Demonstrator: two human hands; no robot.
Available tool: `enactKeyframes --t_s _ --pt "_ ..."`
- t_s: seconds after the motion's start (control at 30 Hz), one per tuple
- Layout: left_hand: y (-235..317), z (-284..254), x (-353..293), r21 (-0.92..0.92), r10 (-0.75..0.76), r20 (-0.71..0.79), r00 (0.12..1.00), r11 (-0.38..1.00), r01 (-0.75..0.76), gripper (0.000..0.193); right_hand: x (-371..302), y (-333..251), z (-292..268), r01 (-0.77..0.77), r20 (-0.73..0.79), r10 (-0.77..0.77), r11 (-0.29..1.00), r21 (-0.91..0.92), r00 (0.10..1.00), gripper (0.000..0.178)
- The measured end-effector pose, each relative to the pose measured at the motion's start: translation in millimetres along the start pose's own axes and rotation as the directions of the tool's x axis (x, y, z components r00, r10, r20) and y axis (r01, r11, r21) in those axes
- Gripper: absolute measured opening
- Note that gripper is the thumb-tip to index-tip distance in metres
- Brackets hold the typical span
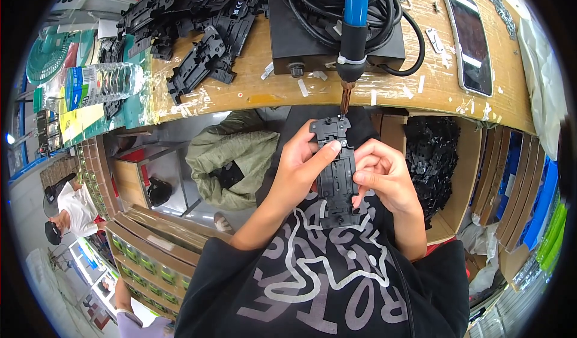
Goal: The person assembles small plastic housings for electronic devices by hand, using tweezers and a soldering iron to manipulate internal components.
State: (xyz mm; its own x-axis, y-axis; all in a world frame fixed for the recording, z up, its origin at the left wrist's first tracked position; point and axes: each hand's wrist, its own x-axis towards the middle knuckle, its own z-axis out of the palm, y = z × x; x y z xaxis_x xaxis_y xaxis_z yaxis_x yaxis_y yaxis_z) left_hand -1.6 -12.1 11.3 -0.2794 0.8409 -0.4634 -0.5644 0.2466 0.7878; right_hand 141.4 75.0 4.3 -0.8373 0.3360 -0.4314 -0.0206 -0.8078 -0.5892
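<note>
A long black plastic bracket (338, 184) is held upright in front of my chest. My left hand (296, 168) grips its left edge, the thumb pressed on the front face near the upper end. At the bracket's right edge is my right hand (387, 171), its fingers curled in and thumb and fingertips pinched together; anything small between them is hidden. From above hangs an electric screwdriver (355, 13) with a blue body, its bit pointing down at the bracket's top end. Contact between bit and screw is too small to judge.
Behind lies a table with a pile of black brackets (210, 55), a black box (282, 37) under coiled cable, and a phone (467, 40). A bottle (102, 85) stands left. A carton (448, 221) of black parts is at right, a green sack (210, 157) at left. Other people are far left.
</note>
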Motion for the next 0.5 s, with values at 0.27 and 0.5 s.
enactKeyframes --t_s 0.27,0.5 --pt "0.9 0.1 0.6 0.013 -0.022 0.02 1.0 1.0 0.022 0.029 -2.6 -0.6 0.0 -0.006 -0.006 0.006 1.0 -0.012 1.0 0.016" --pt "2.5 2.6 0.4 -0.039 -0.026 0.012 1.0 0.999 0.026 0.027 -4.7 -3.1 4.2 0.023 -0.016 -0.023 1.0 -0.006 1.0 0.016"
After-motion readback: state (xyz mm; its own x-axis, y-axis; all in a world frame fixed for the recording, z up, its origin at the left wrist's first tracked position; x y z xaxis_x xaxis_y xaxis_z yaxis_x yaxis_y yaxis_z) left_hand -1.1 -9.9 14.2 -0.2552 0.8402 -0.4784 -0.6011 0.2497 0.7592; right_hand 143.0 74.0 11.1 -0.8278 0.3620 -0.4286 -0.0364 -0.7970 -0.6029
